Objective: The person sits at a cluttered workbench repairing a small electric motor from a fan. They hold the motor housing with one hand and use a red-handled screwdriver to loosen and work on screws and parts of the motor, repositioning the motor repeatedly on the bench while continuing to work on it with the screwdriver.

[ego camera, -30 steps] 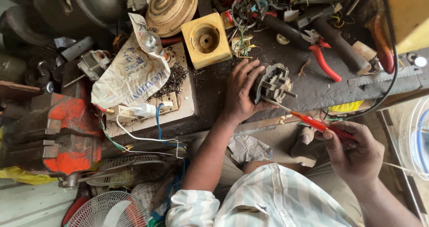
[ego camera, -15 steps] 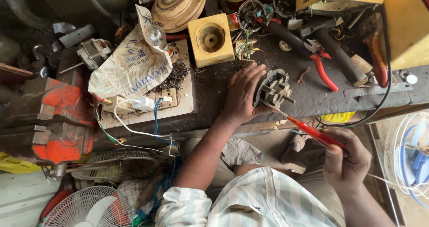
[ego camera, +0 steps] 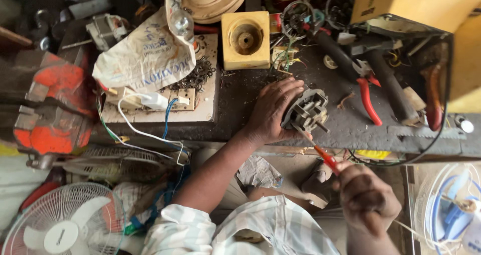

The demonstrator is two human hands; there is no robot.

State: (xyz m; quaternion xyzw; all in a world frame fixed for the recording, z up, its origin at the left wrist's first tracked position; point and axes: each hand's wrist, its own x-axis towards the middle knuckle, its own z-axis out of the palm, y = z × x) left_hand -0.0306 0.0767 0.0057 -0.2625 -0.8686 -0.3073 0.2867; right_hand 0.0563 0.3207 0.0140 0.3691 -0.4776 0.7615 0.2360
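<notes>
Left hand [ego camera: 270, 112] grips a small motor [ego camera: 306, 112] at the near edge of the bench [ego camera: 240, 92]; right hand [ego camera: 368, 200] is clenched round a red screwdriver [ego camera: 325, 158], its tip meeting the motor's underside. Housing appears intact — disassembly seemingly barely begun. Beyond lie red pliers [ego camera: 370, 98], a yellow block [ego camera: 245, 39] — and clutter.

Small grey motor [ego camera: 306, 110] on dark bench; red-handled screwdriver [ego camera: 320, 153] tip touching it.

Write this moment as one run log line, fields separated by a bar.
left hand: holds small motor on workbench | right hand: grips red-handled screwdriver, tip at motor | red pliers: lying beside
</notes>
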